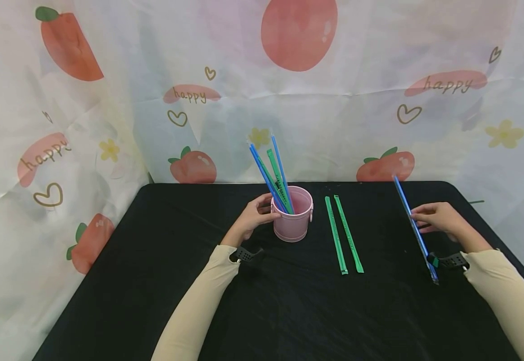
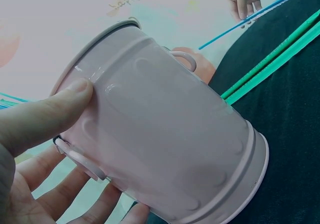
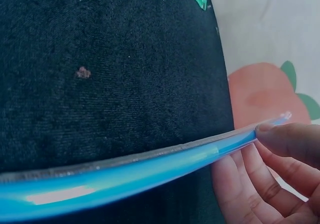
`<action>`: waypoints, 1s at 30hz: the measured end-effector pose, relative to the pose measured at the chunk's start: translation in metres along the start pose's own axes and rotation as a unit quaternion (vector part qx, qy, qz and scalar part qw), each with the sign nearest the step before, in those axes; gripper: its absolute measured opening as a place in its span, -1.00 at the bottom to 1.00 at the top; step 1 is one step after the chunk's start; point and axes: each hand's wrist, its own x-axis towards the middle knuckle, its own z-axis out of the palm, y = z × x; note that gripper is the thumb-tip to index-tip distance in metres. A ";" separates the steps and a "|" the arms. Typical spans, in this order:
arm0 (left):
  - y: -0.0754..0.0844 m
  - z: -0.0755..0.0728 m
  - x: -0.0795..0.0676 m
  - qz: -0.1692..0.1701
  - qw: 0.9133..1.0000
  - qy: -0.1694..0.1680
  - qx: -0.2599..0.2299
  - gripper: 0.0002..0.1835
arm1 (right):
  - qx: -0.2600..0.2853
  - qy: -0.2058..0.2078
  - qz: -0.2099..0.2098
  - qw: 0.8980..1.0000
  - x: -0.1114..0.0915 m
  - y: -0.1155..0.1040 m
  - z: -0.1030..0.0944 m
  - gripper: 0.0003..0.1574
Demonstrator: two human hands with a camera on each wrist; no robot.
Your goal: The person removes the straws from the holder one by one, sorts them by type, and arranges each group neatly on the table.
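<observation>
My left hand (image 1: pixel 255 216) grips a small pink bucket (image 1: pixel 291 228) at its left side, thumb near the rim and fingers by the side handle (image 2: pixel 82 160). Inside the bucket lean several wrapped straws, blue (image 1: pixel 262 168) and green (image 1: pixel 276 173), tilted to the left. On the right, my right hand (image 1: pixel 438 220) pinches a blue straw (image 1: pixel 408 213) in a clear wrapper between thumb and fingers, and the straw slants toward me. Two green wrapped straws (image 1: pixel 336 235) lie side by side on the table between the bucket and the right hand.
A black cloth covers the table (image 1: pixel 253 311), whose far edge meets a pale curtain (image 1: pixel 244 60) printed with fruit, hearts and words. Dark bands (image 1: pixel 451 260) sit on both wrists. A small pinkish speck (image 3: pixel 83 72) shows on the cloth in the right wrist view.
</observation>
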 end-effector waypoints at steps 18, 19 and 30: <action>0.002 0.001 -0.001 -0.001 1.000 0.003 0.005 -0.32 | 0.030 -0.024 0.018 0.999 0.010 0.011 -0.001 -0.39; 0.002 0.001 -0.001 -0.001 1.000 0.003 0.004 -0.32 | 0.029 -0.024 0.019 0.999 0.010 0.011 -0.001 -0.39; 0.001 0.000 -0.001 -0.001 1.000 0.001 0.006 -0.31 | 0.017 -0.025 0.027 0.999 0.014 0.015 0.002 -0.43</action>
